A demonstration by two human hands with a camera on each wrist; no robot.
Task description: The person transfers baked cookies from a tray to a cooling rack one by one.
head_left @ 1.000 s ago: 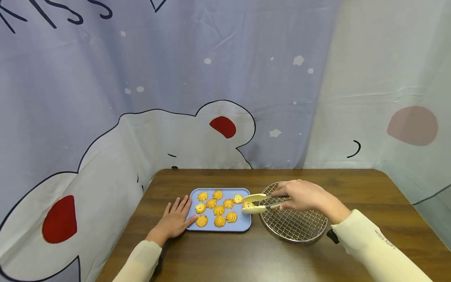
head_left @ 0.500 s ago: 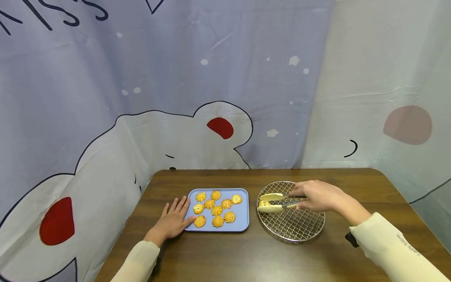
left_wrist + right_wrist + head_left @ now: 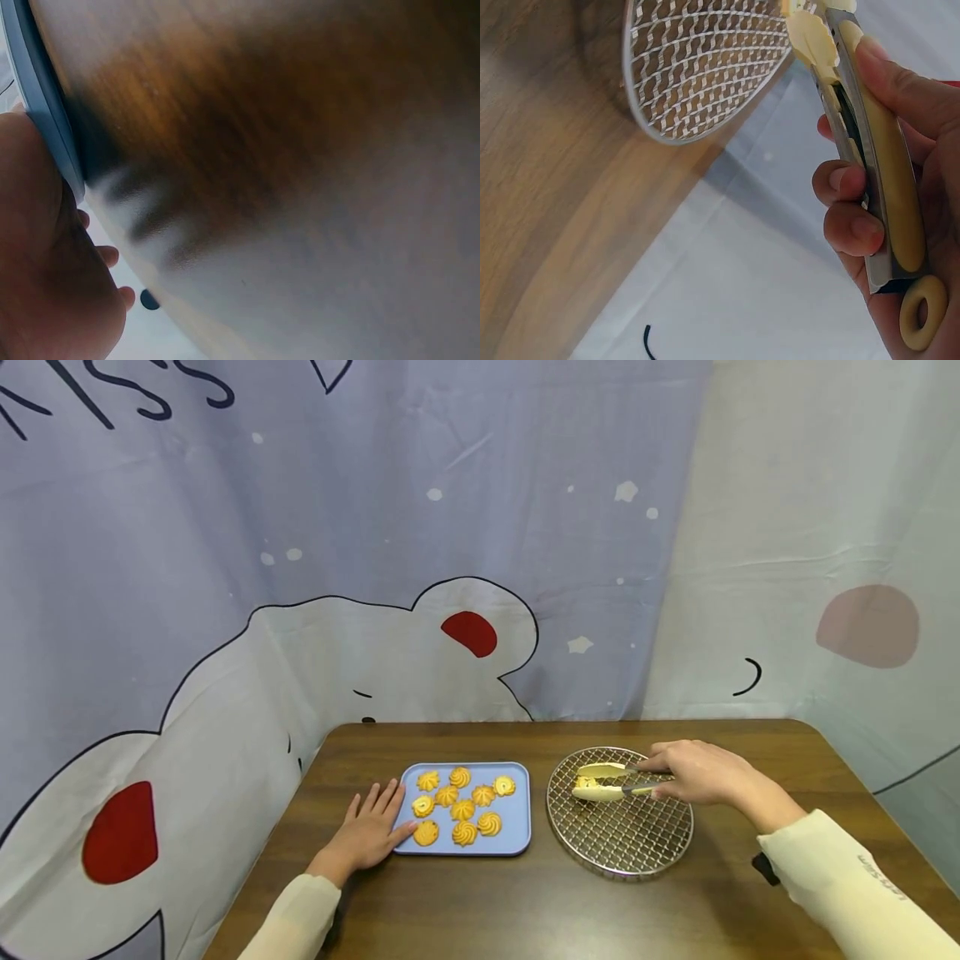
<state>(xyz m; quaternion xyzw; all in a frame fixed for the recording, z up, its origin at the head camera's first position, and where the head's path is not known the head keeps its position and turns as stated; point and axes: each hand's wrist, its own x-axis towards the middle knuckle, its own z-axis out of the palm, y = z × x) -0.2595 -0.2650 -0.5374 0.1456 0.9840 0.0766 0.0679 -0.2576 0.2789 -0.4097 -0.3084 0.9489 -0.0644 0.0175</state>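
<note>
My right hand grips a pair of tongs with cream tips and a ring at the end. Between the tips sits a yellow cookie, over the left back part of a round wire rack. In the right wrist view the fingers and thumb wrap the tongs' handles. My left hand lies with spread fingers at the left edge of a blue tray, thumb on its rim. Several swirled golden cookies lie on the tray. The left wrist view shows the hand against the tray's edge.
A brown wooden table carries the tray and, to its right, the rack. Behind the table hangs a printed curtain with white bear shapes.
My right hand has moved right with the tongs, taking the cookie from the tray's right side to over the rack. The left hand has stayed at the tray's edge.
</note>
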